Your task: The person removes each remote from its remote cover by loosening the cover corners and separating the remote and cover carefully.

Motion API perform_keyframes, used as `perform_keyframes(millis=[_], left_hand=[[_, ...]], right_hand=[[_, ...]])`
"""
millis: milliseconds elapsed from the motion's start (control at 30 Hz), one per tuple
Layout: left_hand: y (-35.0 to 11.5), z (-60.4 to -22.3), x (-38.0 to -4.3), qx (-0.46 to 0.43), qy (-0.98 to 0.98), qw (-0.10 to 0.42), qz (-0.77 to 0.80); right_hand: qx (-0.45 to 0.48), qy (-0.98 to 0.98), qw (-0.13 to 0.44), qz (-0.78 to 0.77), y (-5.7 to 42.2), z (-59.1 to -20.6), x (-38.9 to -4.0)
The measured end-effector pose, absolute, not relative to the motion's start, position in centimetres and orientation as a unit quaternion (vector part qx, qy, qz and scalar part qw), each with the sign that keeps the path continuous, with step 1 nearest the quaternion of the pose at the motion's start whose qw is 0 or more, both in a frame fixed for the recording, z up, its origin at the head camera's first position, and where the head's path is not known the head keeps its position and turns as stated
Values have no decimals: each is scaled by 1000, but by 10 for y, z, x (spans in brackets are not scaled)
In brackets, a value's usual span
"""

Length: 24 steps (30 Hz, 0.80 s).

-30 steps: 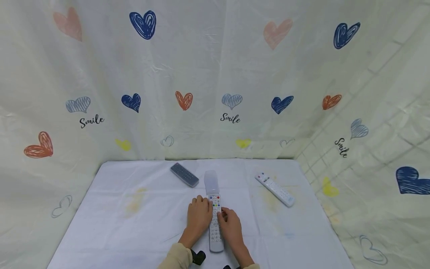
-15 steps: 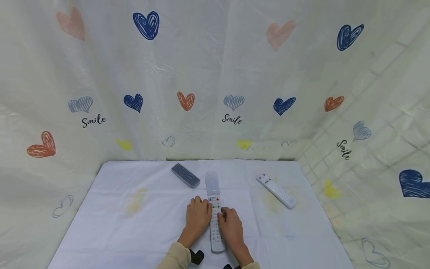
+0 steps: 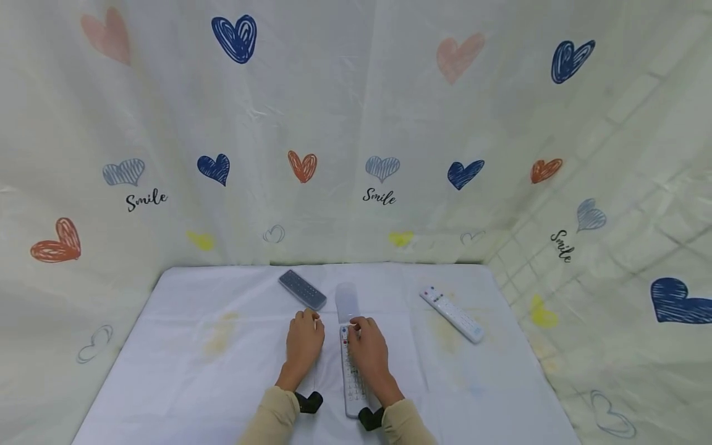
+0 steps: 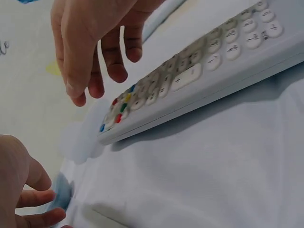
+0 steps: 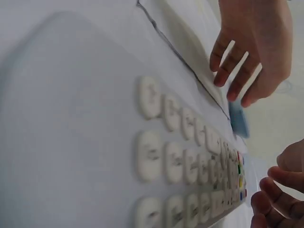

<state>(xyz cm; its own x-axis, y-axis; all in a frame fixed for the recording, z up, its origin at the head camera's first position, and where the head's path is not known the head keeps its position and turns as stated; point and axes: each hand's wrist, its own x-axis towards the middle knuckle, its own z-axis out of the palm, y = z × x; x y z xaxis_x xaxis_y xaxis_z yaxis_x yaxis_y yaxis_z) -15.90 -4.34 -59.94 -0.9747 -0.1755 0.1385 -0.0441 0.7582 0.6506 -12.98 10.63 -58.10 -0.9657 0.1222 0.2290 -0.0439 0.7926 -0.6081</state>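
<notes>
A light grey remote control [image 3: 351, 389] with white and coloured buttons lies lengthwise before me on the cloth. At its far end lies a translucent plastic sleeve [image 3: 347, 301], lying flat. My left hand [image 3: 305, 341] is off to the remote's left, fingers loosely bent around nothing, near a dark grey remote [image 3: 302, 289]. My right hand [image 3: 369, 351] hovers over the far right part of the light remote. In the left wrist view the fingers of the right hand [image 4: 95, 42] hang relaxed above the buttons, apart from them.
Toward the right side of the white-clothed table [image 3: 183, 371] lies a white remote [image 3: 452, 314], set diagonally. A curtain [image 3: 345, 111] printed with hearts hangs behind the table's back edge and along its right side.
Both hands have let go of the light grey remote. The left hand has moved left, away from it; the right hand has risen and shifted toward its far end.
</notes>
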Motion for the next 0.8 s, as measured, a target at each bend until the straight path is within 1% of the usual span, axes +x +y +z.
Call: perform_keyframes(millis=[133,300,433,567,800], left_hand=[[-56,-592,-170,84,-917,94,-379],[-66,-587,-185,115,-892,97,-426],[-70,-585,-197,141,-871,88,-462],[-71,-584,-204,160,-846,78,-503],[-70,-588,-215,175,-812,35,-556]], right_hand=[[7,-932,116,342,96,-576,-146],[61,-917,55,391,84,-572,-168],[90,-900,14,427,76,-570,-186],[97,-895,-13,434,70,-569,-199],[87,-900,-45,425,68,-570,-213]])
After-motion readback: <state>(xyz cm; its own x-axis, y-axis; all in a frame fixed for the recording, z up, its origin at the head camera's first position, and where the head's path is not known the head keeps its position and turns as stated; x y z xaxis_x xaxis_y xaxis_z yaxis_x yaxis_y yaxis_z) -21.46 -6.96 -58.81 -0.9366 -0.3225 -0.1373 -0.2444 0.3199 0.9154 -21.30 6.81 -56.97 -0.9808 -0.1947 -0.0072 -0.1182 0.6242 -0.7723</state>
